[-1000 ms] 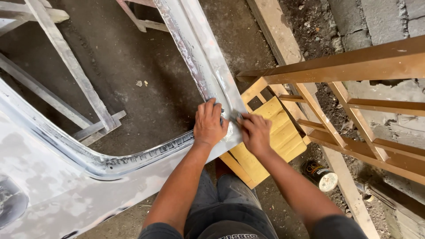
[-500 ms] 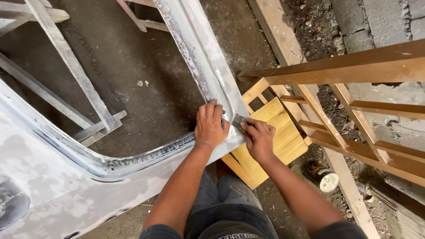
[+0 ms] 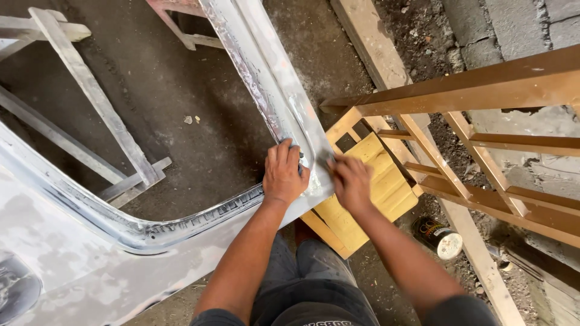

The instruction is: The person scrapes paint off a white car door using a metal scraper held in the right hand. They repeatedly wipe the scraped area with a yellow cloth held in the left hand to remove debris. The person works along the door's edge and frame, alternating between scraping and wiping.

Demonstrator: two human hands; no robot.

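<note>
A grey, filler-patched car door panel lies flat, and its window frame bends at a corner just in front of me. My left hand grips that corner, with the fingers curled over the frame's inner edge. Just to its right, my right hand is blurred by motion and presses a small dark grey sanding piece against the frame's outer edge. The fingers hide most of the piece.
A yellow wooden stool stands under the frame corner. A brown wooden rack runs along the right. A small tin can lies on the dirt floor beside a plank. Pale wooden trestles stand at the left.
My right hand has shifted a little along the frame's outer edge with the sanding piece and is now blurred. My left hand keeps its grip on the corner.
</note>
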